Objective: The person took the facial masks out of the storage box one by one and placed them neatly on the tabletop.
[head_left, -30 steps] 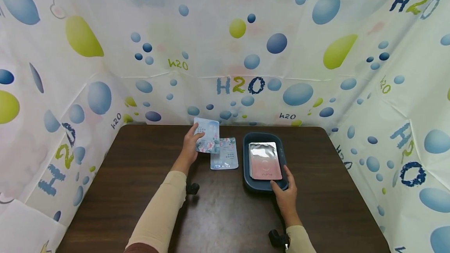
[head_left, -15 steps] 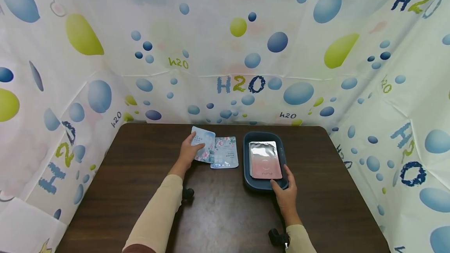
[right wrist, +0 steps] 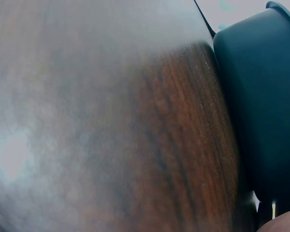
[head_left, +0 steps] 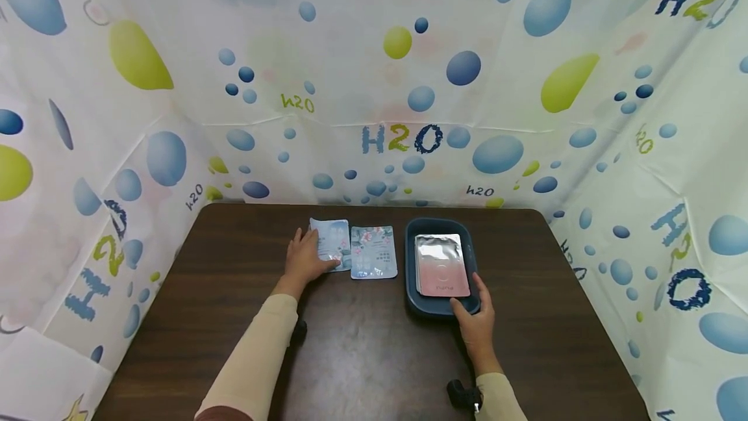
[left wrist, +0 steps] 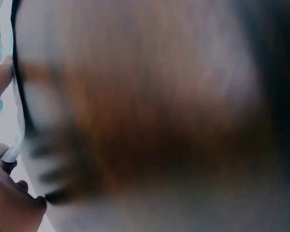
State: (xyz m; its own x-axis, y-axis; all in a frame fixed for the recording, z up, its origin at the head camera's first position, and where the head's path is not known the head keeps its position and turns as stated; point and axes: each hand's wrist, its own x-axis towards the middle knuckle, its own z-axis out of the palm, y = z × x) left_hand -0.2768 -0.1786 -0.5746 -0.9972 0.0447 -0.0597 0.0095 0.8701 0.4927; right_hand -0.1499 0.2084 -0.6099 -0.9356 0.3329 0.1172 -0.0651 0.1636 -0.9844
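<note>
My left hand (head_left: 302, 260) lies at the left side of a pale blue face mask packet (head_left: 334, 239), its fingers spread and its thumb across the lower edge. In the left wrist view, fingertips touch the edge of this packet (left wrist: 19, 116). To its right lies a second blue flowered face mask packet (head_left: 374, 252). My right hand (head_left: 476, 323) grips the near right corner of a dark blue tray (head_left: 438, 307), thumb on the near side and fingers along the right side. Inside the tray is a stack of pink and silver packets (head_left: 442, 265).
The dark wooden table (head_left: 374, 356) meets a white curtain (head_left: 350, 96) with blue and green drops at its back edge. Black wrist cameras sit on both wrists. A white sheet-like object (head_left: 52, 369) stands at the lower left.
My left hand has moved left and down with the blue packet, which no longer overlaps the second one. Its fingers have spread. The right hand and tray have stayed put.
</note>
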